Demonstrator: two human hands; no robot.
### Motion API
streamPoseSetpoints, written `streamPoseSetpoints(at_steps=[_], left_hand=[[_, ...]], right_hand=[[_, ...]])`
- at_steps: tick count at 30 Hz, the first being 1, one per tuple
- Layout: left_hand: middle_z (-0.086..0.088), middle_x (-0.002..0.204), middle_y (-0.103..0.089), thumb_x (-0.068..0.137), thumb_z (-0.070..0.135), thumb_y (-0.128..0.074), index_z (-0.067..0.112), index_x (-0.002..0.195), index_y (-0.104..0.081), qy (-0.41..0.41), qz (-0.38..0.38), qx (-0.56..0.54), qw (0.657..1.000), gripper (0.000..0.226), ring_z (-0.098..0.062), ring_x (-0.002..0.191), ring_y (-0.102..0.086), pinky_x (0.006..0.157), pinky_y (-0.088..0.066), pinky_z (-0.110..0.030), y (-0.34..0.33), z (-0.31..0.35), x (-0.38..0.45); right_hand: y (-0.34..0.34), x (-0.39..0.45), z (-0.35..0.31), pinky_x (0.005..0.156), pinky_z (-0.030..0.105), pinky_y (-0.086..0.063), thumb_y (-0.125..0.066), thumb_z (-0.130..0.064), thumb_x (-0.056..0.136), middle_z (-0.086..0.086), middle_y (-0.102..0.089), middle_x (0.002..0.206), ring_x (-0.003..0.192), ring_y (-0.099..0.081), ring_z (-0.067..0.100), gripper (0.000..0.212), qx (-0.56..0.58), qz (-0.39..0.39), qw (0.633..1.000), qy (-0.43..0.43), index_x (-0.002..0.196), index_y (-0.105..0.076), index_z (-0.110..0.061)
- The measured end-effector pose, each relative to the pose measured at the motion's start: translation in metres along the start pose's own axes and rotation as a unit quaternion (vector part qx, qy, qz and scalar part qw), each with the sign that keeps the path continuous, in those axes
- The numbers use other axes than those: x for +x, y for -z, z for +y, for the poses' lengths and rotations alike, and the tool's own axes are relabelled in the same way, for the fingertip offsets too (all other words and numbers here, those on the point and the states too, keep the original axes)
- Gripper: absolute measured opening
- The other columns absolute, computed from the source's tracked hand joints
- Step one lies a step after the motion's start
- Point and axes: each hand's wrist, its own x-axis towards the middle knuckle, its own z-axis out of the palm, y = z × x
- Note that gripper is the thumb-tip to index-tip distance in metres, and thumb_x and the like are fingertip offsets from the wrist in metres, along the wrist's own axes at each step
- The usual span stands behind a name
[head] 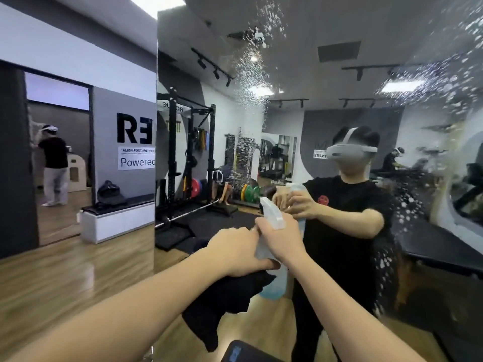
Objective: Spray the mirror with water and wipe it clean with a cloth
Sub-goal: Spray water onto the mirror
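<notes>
The right hand (281, 239) gripped the upright bottle (271, 259); the left hand (235, 250), touching it, held the cloth (224, 301); the mirror (326, 74) lay just beyond.

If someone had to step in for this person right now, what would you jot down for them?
Left hand: holds the black cloth, which hangs below it, and touches the bottle.
Right hand: grips the spray bottle near its neck, nozzle towards the mirror.
Done: water droplets already speckle the glass in a band up the middle and across the upper right.
Left: the mirror's left part near its edge looks dry, so it may need more spray. No wiped patch shows yet; wipe the whole wet area with the cloth.
</notes>
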Motion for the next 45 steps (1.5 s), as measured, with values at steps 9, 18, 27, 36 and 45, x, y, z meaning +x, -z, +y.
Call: streamPoseSetpoints(at_steps=[9,18,27,36,45], left_hand=[[-0.005,0.110,-0.069,0.082,0.082,-0.056,0.018,0.143,-0.041,0.004,-0.058,-0.044,0.997,0.089,-0.029,0.098,-0.068,0.080,-0.054,-0.041,-0.060,-0.006,-0.029],[-0.005,0.108,-0.069,0.085,0.079,-0.056,0.015,0.131,-0.050,0.008,-0.125,-0.068,0.990,0.079,-0.027,0.097,-0.068,0.074,-0.048,-0.037,-0.108,0.008,-0.053],[-0.006,0.108,-0.069,0.085,0.078,-0.057,0.013,0.129,-0.052,0.003,-0.174,-0.080,0.981,0.079,-0.029,0.098,-0.068,0.074,-0.047,-0.036,-0.155,0.023,-0.072],[-0.011,0.115,-0.068,0.087,0.077,-0.056,0.007,0.128,-0.052,-0.004,-0.227,-0.089,0.970,0.081,-0.031,0.105,-0.066,0.076,-0.043,-0.035,-0.200,0.038,-0.097],[-0.004,0.088,-0.060,0.085,0.081,-0.053,0.016,0.094,-0.049,-0.013,-0.308,-0.082,0.948,0.066,-0.026,0.081,-0.062,0.069,-0.044,-0.037,-0.236,0.043,-0.111]], right_hand=[[-0.031,-0.043,0.039,0.063,0.047,-0.041,-0.059,-0.040,0.079,-0.003,-0.051,0.063,0.065,-0.048,0.018,0.022,-0.007,-0.054,0.996,-0.072,0.063,-0.048,-0.029],[-0.045,-0.084,0.083,0.072,0.052,-0.051,-0.059,-0.040,0.077,0.009,-0.064,0.072,0.074,-0.063,0.031,0.028,-0.019,-0.080,0.984,-0.155,0.068,-0.060,-0.013],[-0.050,-0.121,0.121,0.084,0.048,-0.054,-0.056,-0.033,0.087,0.008,-0.069,0.094,0.089,-0.064,0.024,0.044,-0.041,-0.129,0.975,-0.174,0.123,-0.060,-0.009],[-0.057,-0.160,0.152,0.092,0.044,-0.050,-0.050,-0.025,0.096,0.006,-0.068,0.103,0.098,-0.062,0.025,0.056,-0.096,-0.202,0.958,-0.180,0.151,-0.041,-0.028],[-0.069,-0.192,0.181,0.087,0.041,-0.052,-0.046,-0.031,0.093,-0.001,-0.065,0.095,0.090,-0.060,0.015,0.058,-0.134,-0.232,0.940,-0.212,0.151,-0.037,-0.029]])
